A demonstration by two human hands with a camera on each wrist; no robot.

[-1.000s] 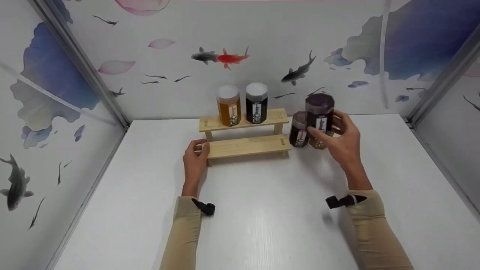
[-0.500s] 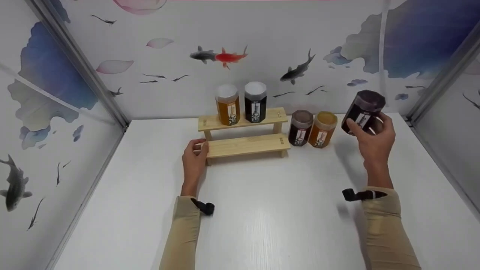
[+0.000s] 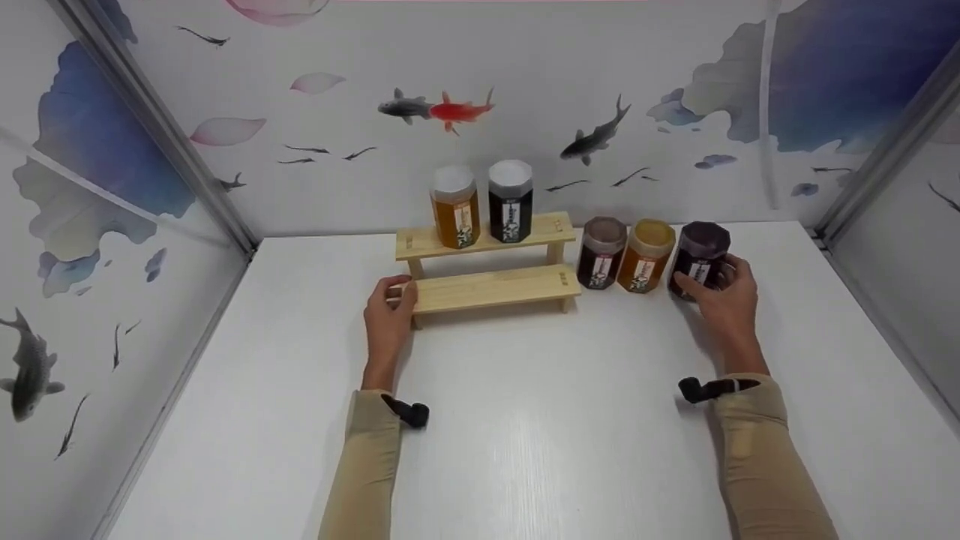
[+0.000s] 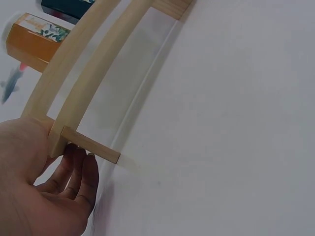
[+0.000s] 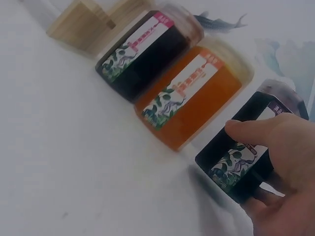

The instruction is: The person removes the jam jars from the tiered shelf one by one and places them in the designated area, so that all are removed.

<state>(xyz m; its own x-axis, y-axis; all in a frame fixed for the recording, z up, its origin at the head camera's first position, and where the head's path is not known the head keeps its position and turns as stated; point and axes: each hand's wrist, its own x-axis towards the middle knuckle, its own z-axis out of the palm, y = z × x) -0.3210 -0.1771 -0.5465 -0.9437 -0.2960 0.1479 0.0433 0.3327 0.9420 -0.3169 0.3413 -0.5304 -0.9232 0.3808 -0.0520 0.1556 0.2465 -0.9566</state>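
My left hand (image 3: 388, 311) grips the left end of the lower board of a two-step wooden display rack (image 3: 495, 289). In the left wrist view its fingers (image 4: 88, 182) curl beneath the board's end beside a short leg. Farther right, my right hand (image 3: 729, 306) holds a dark jar with a purple lid (image 3: 699, 259), thumb across its label and fingers around the far side. This jar is upright, low at the table, just right of an amber jar with a yellow lid (image 3: 646, 256). A dark reddish jar with a brownish lid (image 3: 601, 253) stands between that one and the rack.
On the rack's upper board stand an amber jar with a white lid (image 3: 454, 208) and a dark jar with a white lid (image 3: 511, 202). The white table (image 3: 525, 420) meets a back wall (image 3: 330, 195) painted with fish, close behind the rack. Side walls flank the table.
My right hand has carried the purple-lidded jar rightward from in front of the amber jar, then lowered and straightened it beside that jar. My left hand keeps its grip on the rack.
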